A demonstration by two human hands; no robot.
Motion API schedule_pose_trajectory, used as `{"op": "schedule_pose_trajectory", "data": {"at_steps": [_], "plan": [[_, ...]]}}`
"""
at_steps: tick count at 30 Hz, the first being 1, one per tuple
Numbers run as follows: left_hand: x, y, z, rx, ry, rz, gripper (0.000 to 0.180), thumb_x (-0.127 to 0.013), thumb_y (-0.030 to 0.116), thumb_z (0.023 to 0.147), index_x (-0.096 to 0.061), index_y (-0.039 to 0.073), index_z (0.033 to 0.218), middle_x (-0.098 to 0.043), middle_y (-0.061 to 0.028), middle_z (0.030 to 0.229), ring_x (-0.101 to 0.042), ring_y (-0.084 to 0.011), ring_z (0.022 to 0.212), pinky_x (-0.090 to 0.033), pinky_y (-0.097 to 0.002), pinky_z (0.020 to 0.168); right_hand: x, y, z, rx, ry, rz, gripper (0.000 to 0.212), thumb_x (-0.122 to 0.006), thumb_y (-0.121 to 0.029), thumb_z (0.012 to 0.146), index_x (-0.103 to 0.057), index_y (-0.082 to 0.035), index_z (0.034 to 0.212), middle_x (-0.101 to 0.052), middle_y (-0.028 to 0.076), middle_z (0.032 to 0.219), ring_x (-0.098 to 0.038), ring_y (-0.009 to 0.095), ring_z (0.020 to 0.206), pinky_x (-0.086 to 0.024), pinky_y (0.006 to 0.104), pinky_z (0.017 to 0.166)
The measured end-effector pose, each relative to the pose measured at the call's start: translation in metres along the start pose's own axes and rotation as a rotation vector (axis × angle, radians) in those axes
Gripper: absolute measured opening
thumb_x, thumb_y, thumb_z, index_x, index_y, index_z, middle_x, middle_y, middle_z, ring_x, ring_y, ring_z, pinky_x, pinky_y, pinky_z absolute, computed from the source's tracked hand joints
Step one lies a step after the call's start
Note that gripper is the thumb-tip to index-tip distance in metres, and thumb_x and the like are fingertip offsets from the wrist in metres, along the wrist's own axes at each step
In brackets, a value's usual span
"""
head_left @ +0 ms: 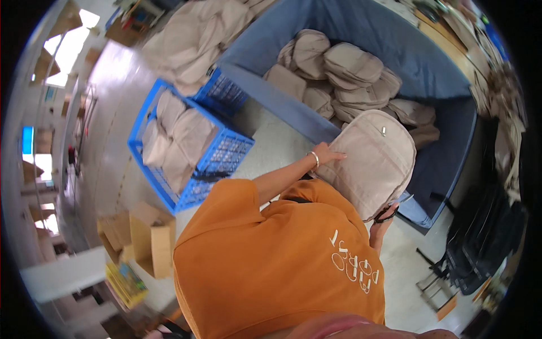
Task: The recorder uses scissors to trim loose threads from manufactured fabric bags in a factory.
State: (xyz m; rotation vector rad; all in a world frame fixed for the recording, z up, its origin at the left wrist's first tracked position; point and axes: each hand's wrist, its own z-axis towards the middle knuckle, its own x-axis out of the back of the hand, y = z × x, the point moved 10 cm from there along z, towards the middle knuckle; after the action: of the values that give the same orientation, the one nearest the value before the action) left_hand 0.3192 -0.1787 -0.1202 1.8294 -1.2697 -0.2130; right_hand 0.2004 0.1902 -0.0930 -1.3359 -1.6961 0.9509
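Grey workshop floor [269, 135] below: one beige backpack [372, 161], between left hand [326, 155], gripping its left edge, and right hand [385, 219], clasping black-handled scissors [390, 212] at its lower-right edge.

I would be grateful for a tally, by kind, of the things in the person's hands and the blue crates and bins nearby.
Beige bag in the left hand: 1
Scissors in the right hand: 1
Blue plastic crates: 2
Large blue-grey bin: 1
Total: 5
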Motion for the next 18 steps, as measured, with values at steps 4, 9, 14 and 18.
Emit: {"op": "schedule_pose_trajectory", "data": {"at_steps": [4, 9, 14, 18], "plan": [[0.002, 0.073, -0.045, -0.312, -0.136, 0.218, 0.065, -0.075, 0.053, 0.068, -0.067, 0.002, 0.108, -0.069, -0.0155, 0.098, -0.062, -0.034, 0.093, -0.051, -0.0394, 0.075, 0.001, 0.001, -0.009, -0.036, -0.06, 0.227, 0.06, -0.054, -0.073, 0.083, -0.044, -0.014, 0.083, -0.039, -0.005, 0.068, -0.039, 0.01, 0.06, -0.034, 0.0247, 0.057], [0.025, 0.185, -0.211, -1.421, 0.363, 0.412, 0.031, -0.071, 0.037, 0.07, -0.068, 0.015, 0.092, -0.066, -0.0034, 0.086, -0.058, -0.0272, 0.092, -0.045, -0.0408, 0.074, 0.012, 0.028, 0.008, -0.187, 0.054, 0.427, 0.072, -0.058, -0.076, 0.077, -0.045, -0.005, 0.086, -0.039, 0.0, 0.065, -0.042, 0.013, 0.053, -0.041, 0.0291, 0.051], [0.062, 0.148, -0.2, -1.196, 0.256, 0.332, 0.029, -0.069, 0.025, 0.07, -0.07, 0.015, 0.098, -0.068, -0.0017, 0.096, -0.056, -0.0255, 0.098, -0.041, -0.0378, 0.087, 0.012, 0.025, 0.024, -0.173, 0.082, 0.365, 0.071, -0.057, -0.075, 0.079, -0.044, -0.006, 0.086, -0.04, 0.0, 0.065, -0.042, 0.013, 0.052, -0.041, 0.0294, 0.05], [0.112, 0.071, -0.193, -1.017, 0.455, 0.256, 0.034, -0.073, 0.019, 0.063, -0.071, 0.015, 0.097, -0.068, -0.0031, 0.096, -0.058, -0.0275, 0.095, -0.044, -0.0363, 0.084, 0.016, 0.017, 0.028, -0.197, 0.078, 0.29, 0.069, -0.056, -0.074, 0.08, -0.044, -0.006, 0.087, -0.041, 0.001, 0.064, -0.042, 0.014, 0.052, -0.041, 0.0297, 0.05]]}}
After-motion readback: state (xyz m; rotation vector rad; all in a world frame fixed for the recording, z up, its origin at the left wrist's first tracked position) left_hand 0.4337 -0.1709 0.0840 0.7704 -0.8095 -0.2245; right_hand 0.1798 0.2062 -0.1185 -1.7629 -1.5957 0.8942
